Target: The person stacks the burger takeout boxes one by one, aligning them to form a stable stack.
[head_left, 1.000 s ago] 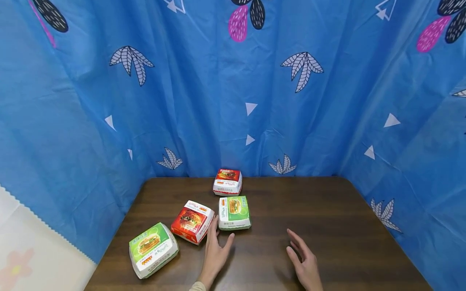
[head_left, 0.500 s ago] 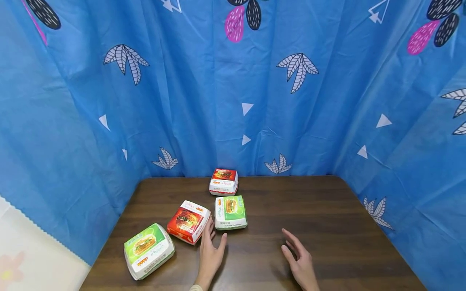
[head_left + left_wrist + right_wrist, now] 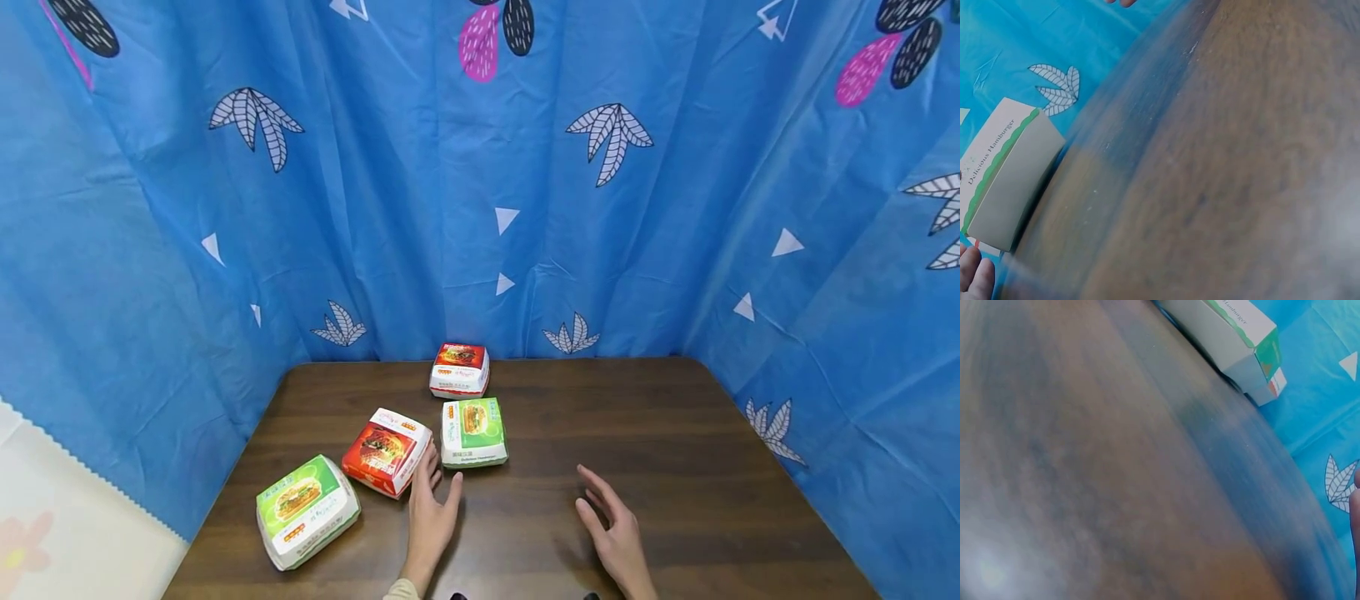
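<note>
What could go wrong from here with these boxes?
The left hand has its fingertips at the narrow gap between the front red box and the right green box; a sideways move might knock the green one.
The front red box sits close to the left green box, so a push leftward could shift both.
The back red box stands near the back edge of the table; pushing the right green box back might nudge that red box off.

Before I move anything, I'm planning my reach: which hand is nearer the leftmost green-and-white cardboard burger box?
Left hand: it is right of the green-and-white box, beside the front red-and-white cardboard box. The right hand is farther right.
</note>
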`<state>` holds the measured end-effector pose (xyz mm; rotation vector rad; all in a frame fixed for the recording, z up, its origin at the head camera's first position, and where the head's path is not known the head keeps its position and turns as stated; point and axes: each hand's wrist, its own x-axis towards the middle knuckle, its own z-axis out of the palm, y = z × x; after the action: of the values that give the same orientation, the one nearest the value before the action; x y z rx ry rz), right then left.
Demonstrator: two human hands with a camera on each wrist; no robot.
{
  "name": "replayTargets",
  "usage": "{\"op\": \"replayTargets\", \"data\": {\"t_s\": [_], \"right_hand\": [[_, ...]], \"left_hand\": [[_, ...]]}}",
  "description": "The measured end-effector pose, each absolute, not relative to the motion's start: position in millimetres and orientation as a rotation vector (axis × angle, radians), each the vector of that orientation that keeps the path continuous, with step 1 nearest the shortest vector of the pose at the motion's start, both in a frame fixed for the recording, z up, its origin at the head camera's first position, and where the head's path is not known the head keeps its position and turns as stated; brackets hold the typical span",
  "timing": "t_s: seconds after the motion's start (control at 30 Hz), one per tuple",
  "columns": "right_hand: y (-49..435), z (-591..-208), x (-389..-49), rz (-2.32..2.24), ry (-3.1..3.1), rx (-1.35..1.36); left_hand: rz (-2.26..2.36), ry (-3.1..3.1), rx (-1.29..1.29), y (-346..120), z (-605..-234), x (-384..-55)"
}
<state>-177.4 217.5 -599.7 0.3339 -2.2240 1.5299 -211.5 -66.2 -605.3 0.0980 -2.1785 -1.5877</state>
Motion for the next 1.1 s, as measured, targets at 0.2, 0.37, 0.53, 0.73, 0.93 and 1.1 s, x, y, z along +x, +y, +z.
{"op": "replayTargets", "data": {"t_s": [0.2, 0.37, 0.53, 0.73, 0.93, 1.1], "right_hand": [[218.0, -596.6, -176.1, 1.522, -2.231, 0.363], [217.7, -595.0, -177.4, 1.518, -2.251, 0.312], [218.0, -596.3, -176.4, 1.495, -2.297, 0.266], [216.7, -596.9, -174.8, 1.500, -2.292, 0.283], [216.3, -598.9, -174.4, 1.503, -2.283, 0.291], [217.3, -599.3, -175.0, 1.511, -2.290, 0.289]], "left_hand": [[-1.618, -2.179, 0.130, -65.2, -601.4, -213.8], [-1.625, -2.182, 0.085, -63.2, -597.2, -218.7], [-1.609, -2.196, 0.065, -60.5, -596.7, -224.2], [-1.571, -2.213, 0.062, -60.0, -599.1, -234.4], [-1.580, -2.228, 0.075, -62.8, -598.8, -242.5], [-1.564, -2.303, 0.080, -63.8, -597.6, -247.6]]}}
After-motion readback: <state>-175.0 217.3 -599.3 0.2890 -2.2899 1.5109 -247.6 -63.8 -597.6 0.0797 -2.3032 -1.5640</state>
